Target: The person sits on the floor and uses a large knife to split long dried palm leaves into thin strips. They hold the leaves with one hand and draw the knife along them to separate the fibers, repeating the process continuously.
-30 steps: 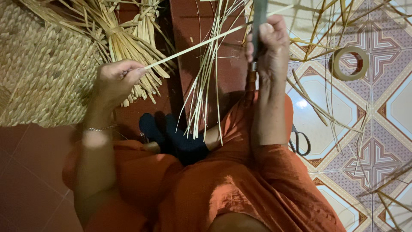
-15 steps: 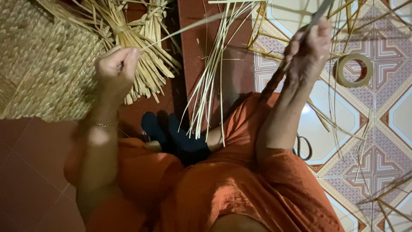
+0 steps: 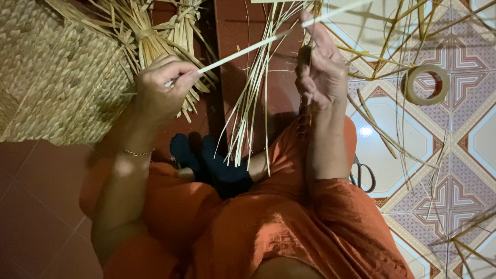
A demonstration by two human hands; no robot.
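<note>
A large woven mat (image 3: 49, 88) lies on the floor (image 3: 31, 196) at upper left, with a tied bundle of straw (image 3: 155, 46) at its edge and a loose sheaf of pale strips (image 3: 253, 103) spread over the red tiles beside it. The left hand (image 3: 163, 88) has its fingers pinched shut on one end of a long pale strip (image 3: 248, 49), which runs up and right across to the right hand (image 3: 323, 72). That hand's fingers are curled around a dark-handled tool (image 3: 304, 103) held upright, while a roll of tape (image 3: 426, 84) and scissors (image 3: 364, 175) lie on the patterned tiles further right.

l hand (image 3: 164, 85) pinching, r hand (image 3: 323, 72) gripping (raised)
</note>
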